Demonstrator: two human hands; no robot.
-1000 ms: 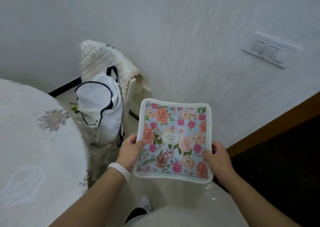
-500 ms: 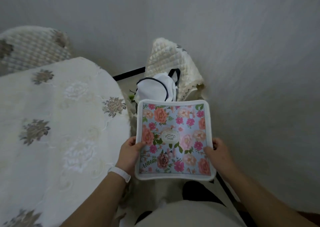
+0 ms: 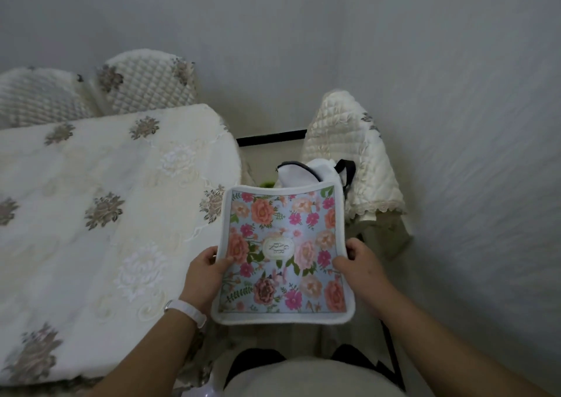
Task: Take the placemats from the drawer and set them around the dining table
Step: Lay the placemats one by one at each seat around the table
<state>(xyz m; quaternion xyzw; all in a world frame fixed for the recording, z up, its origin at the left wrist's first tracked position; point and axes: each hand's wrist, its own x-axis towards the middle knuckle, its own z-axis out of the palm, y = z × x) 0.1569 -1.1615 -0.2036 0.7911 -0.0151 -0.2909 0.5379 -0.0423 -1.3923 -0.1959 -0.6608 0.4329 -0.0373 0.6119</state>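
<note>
I hold a floral placemat point(image 3: 282, 254) with a white border flat in front of me, in the air beside the table's right end. My left hand point(image 3: 205, 272) grips its left edge, thumb on top. My right hand point(image 3: 361, 270) grips its right edge the same way. Whether more mats lie under the top one cannot be told. The dining table point(image 3: 100, 214), covered in a cream embroidered cloth, fills the left of the view. The drawer is out of sight.
A chair with a quilted cream cover point(image 3: 352, 153) stands ahead, with a white backpack point(image 3: 306, 172) on its seat. Two more covered chairs point(image 3: 145, 84) stand at the table's far side. A plain wall runs along the right.
My view has swung left, bringing more of the table and the far chairs into sight. The placemat stays held in both hands and now sits closer to the table's edge.
</note>
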